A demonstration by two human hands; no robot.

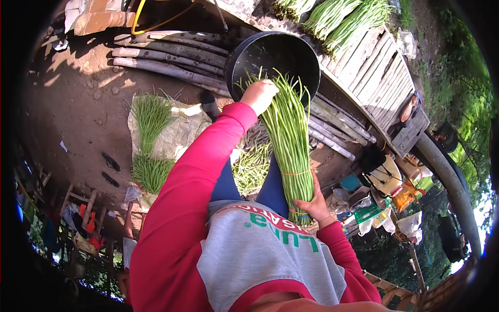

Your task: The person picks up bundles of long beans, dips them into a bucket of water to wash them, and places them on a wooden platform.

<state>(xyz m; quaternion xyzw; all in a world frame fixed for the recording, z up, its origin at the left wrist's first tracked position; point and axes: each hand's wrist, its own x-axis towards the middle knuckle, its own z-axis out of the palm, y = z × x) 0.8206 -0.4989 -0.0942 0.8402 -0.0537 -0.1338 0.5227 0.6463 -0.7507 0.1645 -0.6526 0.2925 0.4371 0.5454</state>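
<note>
A thick bundle of yardlong beans [287,145] lies across my lap, its loose tips reaching over a black tub [275,47]. Bands tie it near the lower end and around the middle. My left hand [261,95] is closed at the tip end, with fingers pinching bean tips at the bundle's left side. Around the lower, banded end is my right hand [314,203], its thumb across the front and the other fingers partly hidden behind. Loose, shorter beans [252,169] lie between my legs, below the bundle.
More beans [150,122] lie on a pale sheet [184,127] on the ground at left. Bamboo poles [171,57] run behind the tub. Tied bean bundles [353,23] rest on a slatted bamboo platform [374,73]. Slippers [110,170] lie on the dirt.
</note>
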